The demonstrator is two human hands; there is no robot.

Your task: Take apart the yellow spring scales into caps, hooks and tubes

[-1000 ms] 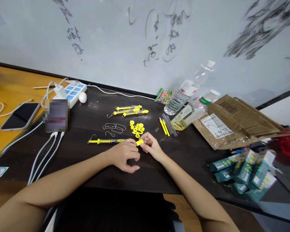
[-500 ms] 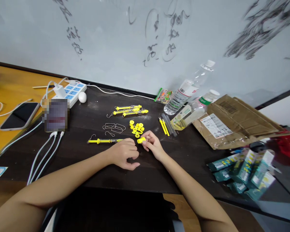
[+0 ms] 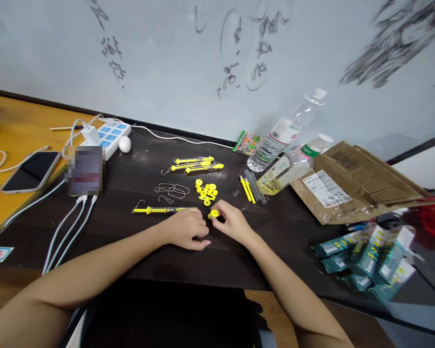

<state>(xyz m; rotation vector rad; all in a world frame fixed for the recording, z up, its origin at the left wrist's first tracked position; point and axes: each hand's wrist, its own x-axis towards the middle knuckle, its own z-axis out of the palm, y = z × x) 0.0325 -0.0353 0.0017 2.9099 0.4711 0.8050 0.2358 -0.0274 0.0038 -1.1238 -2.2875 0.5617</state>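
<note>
Between the thumb and fingers of my right hand (image 3: 232,222) is a small yellow plastic cap (image 3: 214,213), its round end turned up. My left hand (image 3: 188,229) rests on the dark table with fingers loosely curled and thumb apart; nothing shows in it. Just beyond its knuckles lies a yellow spring scale (image 3: 157,210) with a wire hook, its right end partly hidden by the hand. Several loose yellow caps and rings (image 3: 206,192) form a pile past my right hand. Bent wire hooks (image 3: 172,190) lie left of the pile. Farther back are more yellow spring scales (image 3: 195,166).
Yellow rods (image 3: 247,189) and clear tubes (image 3: 255,186) lie right of the pile. Behind them stand a water bottle (image 3: 273,145) and a green-labelled bottle (image 3: 290,166). A cardboard parcel (image 3: 351,183) and green boxes (image 3: 366,261) sit rightward. Leftward are a power strip (image 3: 112,137) and cables.
My right hand has shifted slightly and turned the yellow cap, so that its round end now faces up. The left hand stays nearly still. The view has moved a little.
</note>
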